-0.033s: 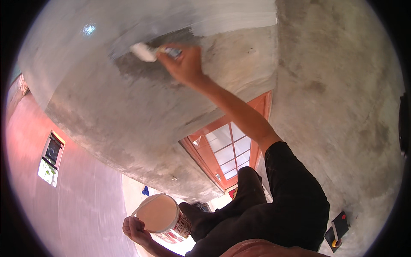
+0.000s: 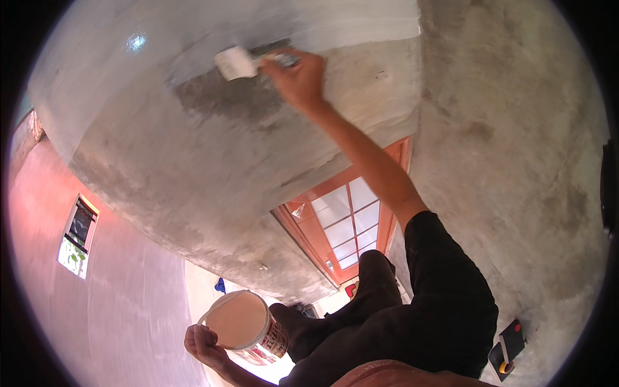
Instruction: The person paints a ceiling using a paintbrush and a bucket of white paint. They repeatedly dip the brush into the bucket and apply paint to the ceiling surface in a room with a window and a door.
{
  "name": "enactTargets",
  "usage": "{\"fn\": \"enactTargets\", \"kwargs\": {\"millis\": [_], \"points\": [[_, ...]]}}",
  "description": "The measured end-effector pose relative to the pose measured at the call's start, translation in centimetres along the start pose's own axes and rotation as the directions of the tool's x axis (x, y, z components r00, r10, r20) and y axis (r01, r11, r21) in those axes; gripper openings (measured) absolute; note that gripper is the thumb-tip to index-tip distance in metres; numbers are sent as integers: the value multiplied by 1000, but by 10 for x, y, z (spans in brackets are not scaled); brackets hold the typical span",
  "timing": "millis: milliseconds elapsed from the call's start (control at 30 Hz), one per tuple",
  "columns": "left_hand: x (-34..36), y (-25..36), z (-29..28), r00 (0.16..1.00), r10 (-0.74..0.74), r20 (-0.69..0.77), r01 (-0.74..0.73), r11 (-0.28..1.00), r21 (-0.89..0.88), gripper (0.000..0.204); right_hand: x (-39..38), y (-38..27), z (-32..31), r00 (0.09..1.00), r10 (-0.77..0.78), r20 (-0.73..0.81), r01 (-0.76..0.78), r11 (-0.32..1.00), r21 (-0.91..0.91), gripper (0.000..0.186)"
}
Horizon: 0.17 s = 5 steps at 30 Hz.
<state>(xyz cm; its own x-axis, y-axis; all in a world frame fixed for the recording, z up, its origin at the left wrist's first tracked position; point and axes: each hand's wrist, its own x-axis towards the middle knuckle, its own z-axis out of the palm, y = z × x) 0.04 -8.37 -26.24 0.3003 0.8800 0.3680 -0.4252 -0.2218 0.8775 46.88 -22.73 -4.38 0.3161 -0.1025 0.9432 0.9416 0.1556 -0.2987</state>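
High up at the wall, my right hand is closed around the handle of a wide paintbrush. The brush's pale bristles point left and lie over a dark, damp-looking patch of the grey wall. A smoother, lighter coat covers the wall above that patch. Low on the left, my left hand grips the thin handle of a printed white bucket. Pale cream paint fills much of the bucket, which hangs beside my leg.
An orange-framed door with glass panes stands below my raised arm. Another bare wall rises on the right, with a dark boxy object low beside it. To the left are a pink wall and a small window.
My right hand has moved the paintbrush rightward and slightly up along the wall. The left hand and the bucket have stayed in place.
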Motion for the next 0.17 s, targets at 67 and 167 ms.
{"fn": "enactTargets", "kwargs": {"millis": [67,167], "points": [[2,-1,-1,1000,1,13,-1,1000,-7,33,18,32,-39,994,63,-84,-54,993,109,17],[4,-1,-3,1000,7,19,-7,1000,2,33,27,28,-76,984,173,-42,-154,945,289,17]]}}
